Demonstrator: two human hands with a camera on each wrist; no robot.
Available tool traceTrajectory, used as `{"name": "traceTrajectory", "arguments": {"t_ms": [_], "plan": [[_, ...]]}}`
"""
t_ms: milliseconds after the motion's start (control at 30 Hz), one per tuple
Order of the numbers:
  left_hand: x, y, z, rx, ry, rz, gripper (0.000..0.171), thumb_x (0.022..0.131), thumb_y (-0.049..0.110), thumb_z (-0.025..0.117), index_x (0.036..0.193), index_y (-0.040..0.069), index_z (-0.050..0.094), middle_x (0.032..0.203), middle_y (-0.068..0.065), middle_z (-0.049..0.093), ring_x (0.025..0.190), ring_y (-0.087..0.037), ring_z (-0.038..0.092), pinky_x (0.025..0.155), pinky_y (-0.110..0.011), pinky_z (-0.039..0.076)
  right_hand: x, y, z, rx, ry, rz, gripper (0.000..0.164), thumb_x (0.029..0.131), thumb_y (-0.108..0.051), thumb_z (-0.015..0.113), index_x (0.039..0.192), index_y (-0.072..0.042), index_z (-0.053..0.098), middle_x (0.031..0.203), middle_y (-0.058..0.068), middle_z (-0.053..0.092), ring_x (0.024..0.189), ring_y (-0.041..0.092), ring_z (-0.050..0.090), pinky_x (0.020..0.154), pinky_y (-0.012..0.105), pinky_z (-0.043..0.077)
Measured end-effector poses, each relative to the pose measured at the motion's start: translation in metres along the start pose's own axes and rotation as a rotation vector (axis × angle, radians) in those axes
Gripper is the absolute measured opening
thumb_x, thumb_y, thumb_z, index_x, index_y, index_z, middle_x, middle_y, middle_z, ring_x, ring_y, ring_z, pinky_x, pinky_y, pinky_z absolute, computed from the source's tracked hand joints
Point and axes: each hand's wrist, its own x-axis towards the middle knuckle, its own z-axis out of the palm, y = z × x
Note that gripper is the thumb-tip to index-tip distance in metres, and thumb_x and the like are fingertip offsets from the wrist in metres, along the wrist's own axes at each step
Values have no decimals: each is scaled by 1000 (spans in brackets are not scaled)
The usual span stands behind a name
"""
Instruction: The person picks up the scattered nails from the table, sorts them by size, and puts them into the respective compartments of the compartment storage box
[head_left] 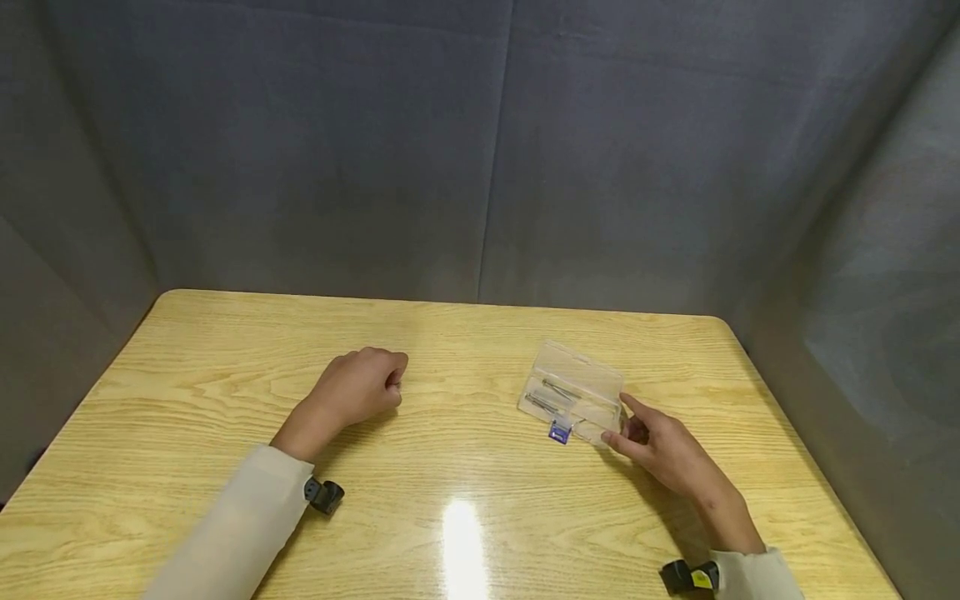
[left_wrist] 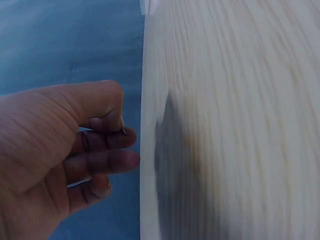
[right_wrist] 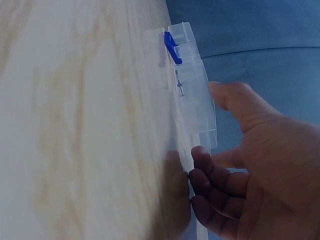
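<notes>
A clear plastic compartment box [head_left: 597, 414] lies on the table with its lid [head_left: 581, 367] raised at the back. Several thin metal screws [head_left: 542, 403] sit in its left compartments. At its front edge is a blue tag [head_left: 559, 432]. My right hand [head_left: 667, 450] holds the box's right end, thumb at the near corner and index finger at the far one; the other fingers curl beside it. Left of the box, my left hand [head_left: 360, 387] is raised over the table. Its thumb and index finger pinch a tiny metal piece [left_wrist: 124, 131], mostly hidden by the fingertips.
The wooden table [head_left: 465, 467] has rounded far corners and a bright light reflection near its front. Grey cloth [head_left: 300, 167] hangs behind it and along both sides. Black wrist cameras sit at the left sleeve [head_left: 232, 525] and the right sleeve [head_left: 757, 575].
</notes>
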Motion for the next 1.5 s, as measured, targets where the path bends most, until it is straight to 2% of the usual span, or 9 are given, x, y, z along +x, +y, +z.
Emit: {"name": "traceTrajectory", "arguments": {"t_ms": [167,300,433,600,733,967,1233,1500], "plan": [[6,13,4,-3,5,52,24,81,-1,58,71,17,46,63,5,37,58,-12,30,53,-31,22,-2,0,1,5,1,-2,79,98,-34,72,150,14,38,85,-2,60,71,13,53,62,28,45],[10,22,10,-24,-22,82,23,82,-2,59,73,16,48,66,6,38,59,-11,31,53,-30,24,-4,-1,1,4,-5,8,79,98,-35,72,150,14,38,86,-2,60,72,13,53,64,28,46],[15,31,13,-30,-28,97,17,83,-2,61,80,15,58,71,6,48,62,-11,40,54,-29,31,-5,-1,2,5,-11,9,79,98,-36,71,151,13,38,85,-2,59,70,12,52,64,28,46],[22,42,14,0,-11,106,19,86,1,64,100,11,72,79,6,60,67,-13,48,55,-29,40,-4,-1,2,13,-9,4,80,99,-37,71,151,13,37,85,-2,59,70,12,52,63,28,45],[27,52,16,22,-4,126,20,89,2,64,102,11,76,92,3,67,70,-11,52,57,-28,44,-4,-2,2,15,-14,7,80,99,-37,71,152,12,37,86,-2,59,71,13,52,63,28,45],[41,72,23,17,1,162,19,92,3,63,102,13,77,96,2,68,72,-11,55,59,-28,46,-3,-1,1,8,-6,11,80,98,-37,71,151,13,38,86,-1,59,71,14,51,62,28,44],[55,89,35,-40,-55,188,23,93,5,64,113,11,75,98,3,67,79,-12,56,68,-30,48,-3,-2,1,11,-4,9,79,98,-36,72,151,13,38,86,0,59,71,14,51,61,28,44],[68,104,44,-27,-71,219,26,94,7,64,116,14,75,98,4,67,78,-12,55,64,-28,45,-1,-4,-1,0,-2,14,80,98,-37,71,151,12,38,87,0,60,72,14,53,63,28,46]]}}
